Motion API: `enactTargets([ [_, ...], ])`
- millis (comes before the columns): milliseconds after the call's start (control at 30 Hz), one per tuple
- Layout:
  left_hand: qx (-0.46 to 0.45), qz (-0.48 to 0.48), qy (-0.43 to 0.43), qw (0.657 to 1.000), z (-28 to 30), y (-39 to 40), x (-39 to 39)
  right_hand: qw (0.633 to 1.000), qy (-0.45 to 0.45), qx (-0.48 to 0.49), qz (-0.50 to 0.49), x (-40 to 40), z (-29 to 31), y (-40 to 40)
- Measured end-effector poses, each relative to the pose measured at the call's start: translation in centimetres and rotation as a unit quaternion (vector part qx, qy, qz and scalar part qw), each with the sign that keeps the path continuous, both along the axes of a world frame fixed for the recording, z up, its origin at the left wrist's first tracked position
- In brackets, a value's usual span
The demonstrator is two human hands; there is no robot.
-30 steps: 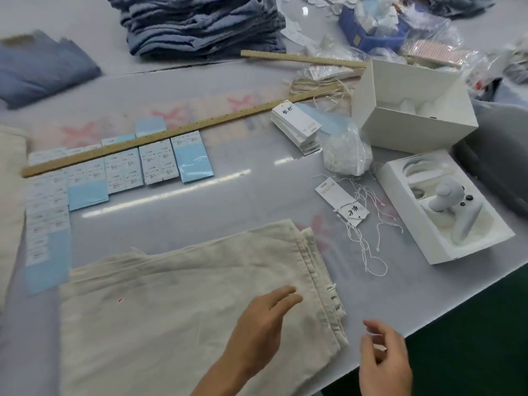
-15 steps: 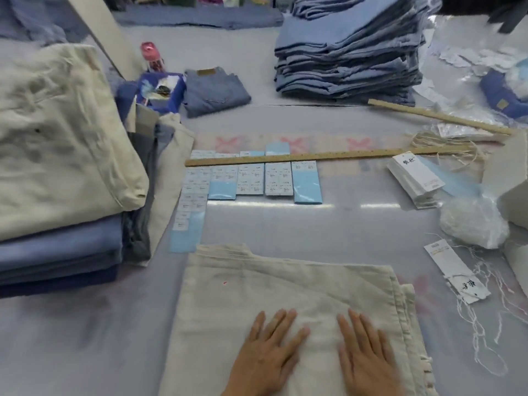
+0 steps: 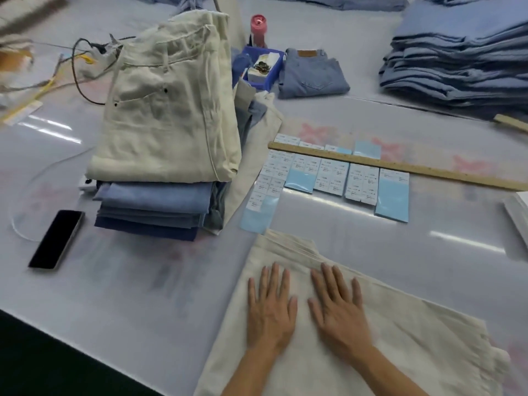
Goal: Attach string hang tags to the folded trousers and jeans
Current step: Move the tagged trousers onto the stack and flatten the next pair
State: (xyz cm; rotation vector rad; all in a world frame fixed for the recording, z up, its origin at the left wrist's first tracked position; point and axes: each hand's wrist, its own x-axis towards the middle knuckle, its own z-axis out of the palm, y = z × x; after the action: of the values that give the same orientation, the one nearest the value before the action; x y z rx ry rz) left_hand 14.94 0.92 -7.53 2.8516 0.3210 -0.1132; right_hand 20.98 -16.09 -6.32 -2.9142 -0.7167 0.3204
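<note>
Cream trousers (image 3: 385, 347) lie folded flat on the desk (image 3: 128, 281), at its near edge. Left hand (image 3: 270, 310) and right hand (image 3: 340, 312) rest palm down on the trousers, side by side, close but not touching. Fingers (image 3: 274, 281) of both hands are straight and spread, gripping nothing. Beyond the trousers lie label sheets (image 3: 331, 178), with a ruler (image 3: 400, 167) across their far ends. Left of the sheets stands a pile (image 3: 160, 167) of folded garments, a cream pair on top, blue ones beneath. A phone (image 3: 57, 238) lies face up left of the pile. Behind the sheets: one folded pair of jeans (image 3: 311, 72), a blue bin (image 3: 261, 67) and a red bottle (image 3: 258, 30). A stack of jeans (image 3: 463, 61) sits right of the single pair. No hang tag can be made out.
</note>
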Motion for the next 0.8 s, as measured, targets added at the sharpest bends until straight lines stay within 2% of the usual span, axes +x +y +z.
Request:
enactTargets([
  [167, -0.110, 0.001, -0.021, 0.994, 1.3, 0.5, 0.1, 0.999, -0.032, -0.005, -0.018, -0.2, -0.2, 0.1],
  [233, -0.201, 0.015, -0.088, 0.976, 2.9, 2.5, 0.6, 0.995, -0.047, 0.068, -0.064, 0.6, 1.0, 1.7],
  [300, -0.311, 0.131, -0.173, 0.925, 5.5, 6.9, 2.1, 0.967, -0.073, 0.194, -0.151, 2.5, 2.8, 5.4],
  [333, -0.341, 0.206, -0.218, 0.891, 7.4, 9.9, 3.1, 0.943, -0.037, 0.269, -0.194, 4.0, 4.2, 8.3],
  [400, -0.306, 0.302, -0.342, 0.836, 11.4, 16.9, 5.4, 0.888, 0.059, 0.391, -0.235, 7.7, 8.2, 14.9],
  [433, -0.262, 0.330, -0.381, 0.823, 13.2, 20.3, 6.5, 0.865, 0.108, 0.429, -0.237, 9.5, 10.2, 18.4],
  [500, -0.168, 0.395, -0.365, 0.826, 16.0, 26.4, 8.6, 0.822, 0.202, 0.490, -0.208, 13.1, 14.4, 24.8],
  [567, -0.132, 0.465, -0.274, 0.831, 17.5, 31.8, 10.3, 0.797, 0.258, 0.515, -0.180, 16.1, 18.1, 29.8],
  [667, -0.174, 0.460, -0.130, 0.861, 18.3, 37.9, 10.9, 0.799, 0.275, 0.491, -0.212, 19.0, 20.7, 33.5],
  [733, -0.224, 0.416, -0.120, 0.873, 18.2, 40.6, 10.7, 0.780, 0.310, 0.481, -0.255, 19.6, 21.1, 33.6],
  [800, -0.301, 0.409, -0.121, 0.853, 18.7, 42.0, 10.4, 0.795, 0.326, 0.445, -0.251, 19.9, 21.5, 33.0],
])
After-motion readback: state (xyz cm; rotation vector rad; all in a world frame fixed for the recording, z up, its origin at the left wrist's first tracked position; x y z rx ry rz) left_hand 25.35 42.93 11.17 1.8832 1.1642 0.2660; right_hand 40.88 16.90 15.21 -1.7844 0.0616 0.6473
